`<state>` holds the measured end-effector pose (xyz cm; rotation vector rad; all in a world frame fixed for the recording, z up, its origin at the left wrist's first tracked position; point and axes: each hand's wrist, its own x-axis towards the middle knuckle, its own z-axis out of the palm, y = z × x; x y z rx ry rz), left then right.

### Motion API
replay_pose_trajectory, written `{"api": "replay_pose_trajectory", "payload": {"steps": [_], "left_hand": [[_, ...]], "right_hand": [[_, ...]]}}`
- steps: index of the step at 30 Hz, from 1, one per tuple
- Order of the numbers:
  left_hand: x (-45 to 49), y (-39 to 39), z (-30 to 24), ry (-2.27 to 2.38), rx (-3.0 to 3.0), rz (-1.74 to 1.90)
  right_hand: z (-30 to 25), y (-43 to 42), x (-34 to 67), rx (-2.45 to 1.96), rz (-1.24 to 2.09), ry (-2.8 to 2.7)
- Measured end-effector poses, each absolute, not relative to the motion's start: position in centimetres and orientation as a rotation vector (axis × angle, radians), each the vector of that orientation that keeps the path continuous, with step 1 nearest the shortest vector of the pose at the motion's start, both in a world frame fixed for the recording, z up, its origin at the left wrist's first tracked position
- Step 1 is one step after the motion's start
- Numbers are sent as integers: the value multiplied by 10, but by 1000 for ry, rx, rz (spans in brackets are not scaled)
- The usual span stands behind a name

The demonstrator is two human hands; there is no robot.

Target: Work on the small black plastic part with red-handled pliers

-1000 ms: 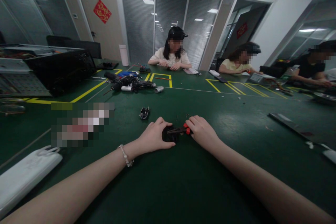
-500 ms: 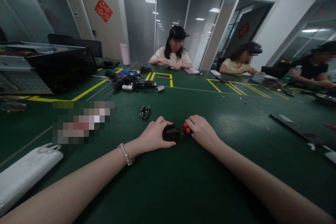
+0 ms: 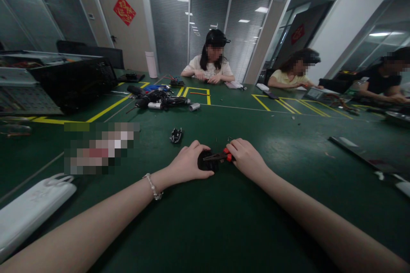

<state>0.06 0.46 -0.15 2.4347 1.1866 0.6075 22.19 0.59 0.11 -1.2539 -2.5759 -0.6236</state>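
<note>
My left hand (image 3: 189, 161) curves around a round black part (image 3: 208, 165) on the green table, thumb on the near side and fingers on the far side. What kind of part it is I cannot make out. In my right hand (image 3: 245, 154) are pliers (image 3: 218, 157) with red handles, gripped from the right. Their dark jaws lie over the black part and point left. A small black-and-silver broken-open piece (image 3: 176, 135) sits beyond my left hand. Tiny screw-like bits lie just past the pliers.
A black computer case (image 3: 73, 83) stands at the left. Cables and tools (image 3: 158, 97) are heaped farther back, beside a small silver cylinder (image 3: 194, 106). A white pouch-like object (image 3: 35, 209) lies at front left, a long dark panel (image 3: 358, 153) at right. Co-workers sit across the table.
Both hands, the pliers and the black part stay nearly in place. The whole view has shifted very slightly.
</note>
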Motion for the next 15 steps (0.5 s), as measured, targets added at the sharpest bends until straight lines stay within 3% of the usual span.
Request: {"api": "replay_pose_trajectory", "payload": {"steps": [15], "left_hand": [[2,3,0,1200,2418,586]], "right_hand": [[1,7,221,-1246,-647,-2581]]}}
